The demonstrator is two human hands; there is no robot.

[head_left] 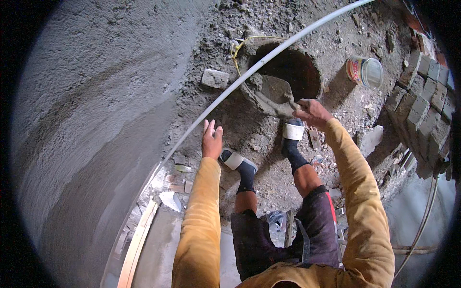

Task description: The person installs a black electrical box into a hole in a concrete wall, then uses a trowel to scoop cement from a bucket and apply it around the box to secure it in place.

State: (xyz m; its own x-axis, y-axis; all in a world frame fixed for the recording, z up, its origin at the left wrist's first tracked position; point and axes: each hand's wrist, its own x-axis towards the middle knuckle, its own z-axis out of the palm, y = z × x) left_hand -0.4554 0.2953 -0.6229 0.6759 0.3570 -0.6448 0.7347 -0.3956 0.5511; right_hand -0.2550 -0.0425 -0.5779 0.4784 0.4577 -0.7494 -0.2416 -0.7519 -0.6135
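A round bucket (pixel 309 72) with a dark, reddish-brown inner wall stands on rough, gritty ground, its near lip thickly caked with grey mortar. A thin yellow handle (pixel 236 54) curves around its left and far edge. Much of the inside lies in shadow, so how full it is cannot be told. The right hand (pixel 314 114), at the bucket's near right edge, is closed around the handle end of a trowel (pixel 276 90). The trowel's broad, rounded metal blade, smeared with wet-looking mortar, lies over the near left part of the bucket's mouth. The left hand (pixel 212 140) is empty, its fingers loosely spread, nearer the wearer than the bucket and to its left; it is close to a smooth, pale pipe (pixel 307 30) that arches across the bucket's mouth, though contact cannot be made out.

Just left of the bucket lies a rough, rectangular grey block (pixel 215 78). To its right is a cylindrical can (pixel 354 70) with a colourful printed side and a pale, round end; its contents are unclear. Farther right, coarse grey bricks (pixel 422 108) are stacked in rows. Well left of the bucket rises a wall (pixel 96 96) of grainy, swept grey plaster.
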